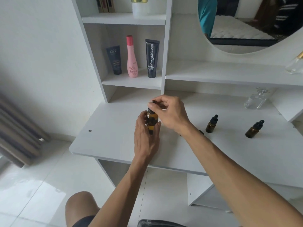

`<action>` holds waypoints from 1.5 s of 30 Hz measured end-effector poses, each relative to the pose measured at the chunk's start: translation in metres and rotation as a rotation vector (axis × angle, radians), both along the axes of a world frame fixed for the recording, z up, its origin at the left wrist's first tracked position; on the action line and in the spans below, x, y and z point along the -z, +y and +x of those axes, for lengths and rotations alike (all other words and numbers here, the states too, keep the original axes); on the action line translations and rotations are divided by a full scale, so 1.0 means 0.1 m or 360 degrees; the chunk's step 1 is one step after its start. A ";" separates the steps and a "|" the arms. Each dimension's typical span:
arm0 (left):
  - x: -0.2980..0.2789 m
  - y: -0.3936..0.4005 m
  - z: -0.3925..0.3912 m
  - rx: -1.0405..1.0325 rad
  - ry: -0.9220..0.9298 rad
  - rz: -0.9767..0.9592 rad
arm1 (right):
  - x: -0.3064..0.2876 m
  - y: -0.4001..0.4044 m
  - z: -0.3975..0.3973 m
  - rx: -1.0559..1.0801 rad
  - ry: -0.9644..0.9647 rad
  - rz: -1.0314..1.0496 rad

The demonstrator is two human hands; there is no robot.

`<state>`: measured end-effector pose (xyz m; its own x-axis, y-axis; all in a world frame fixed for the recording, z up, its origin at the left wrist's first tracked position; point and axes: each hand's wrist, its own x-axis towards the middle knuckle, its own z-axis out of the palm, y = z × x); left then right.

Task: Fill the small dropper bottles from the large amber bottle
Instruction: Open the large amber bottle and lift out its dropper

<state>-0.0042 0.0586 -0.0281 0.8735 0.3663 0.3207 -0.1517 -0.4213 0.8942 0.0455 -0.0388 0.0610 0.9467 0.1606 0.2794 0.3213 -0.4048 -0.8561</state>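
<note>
Amber glass shows between the two hands: the big bottle stands upright near the middle of the white surface, toward its left part. The left hand curls round the bottle's body from the near side, fingers and thumb wrapped about it. The right hand comes from the right and pinches the black dropper cap at the bottle's neck with thumb and fingertips; whether the cap is seated or lifted off the neck I cannot tell.

To the right, well apart from the big bottle, two small dropper bottles stand on the same surface, both capped in black: one just beyond the right wrist, the other further right. Behind them, at the back right, sits a clear glass bottle.

On the shelf above the back of the surface stand three items in a row: a dark tube, a pink bottle and a black tube. A round mirror hangs at upper right. Below, a bare knee shows over the pale tiled floor, and a grey curtain hangs at the left.
</note>
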 end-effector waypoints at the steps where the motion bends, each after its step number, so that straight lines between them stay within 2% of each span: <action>1: 0.00 0.00 0.00 0.0011 0.0000 0.0007 | -0.01 0.00 -0.01 -0.0002 0.0000 0.0016; 11: 0.03 0.01 -0.01 0.0011 0.0033 0.0005 | -0.38 -0.02 0.04 -0.0131 -0.0091 0.0304; 25: 0.05 0.02 0.01 -0.0003 0.0068 0.0013 | -0.39 0.01 0.12 -0.0214 -0.0064 0.0403; 45: 0.03 0.02 -0.01 -0.0010 0.0055 0.0012 | -0.01 0.02 0.12 -0.0139 0.0010 0.0147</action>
<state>-0.0048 0.0601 -0.0312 0.8816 0.3698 0.2933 -0.1182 -0.4287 0.8957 0.0579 -0.0364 0.0623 0.9320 0.2163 0.2908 0.3463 -0.2951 -0.8905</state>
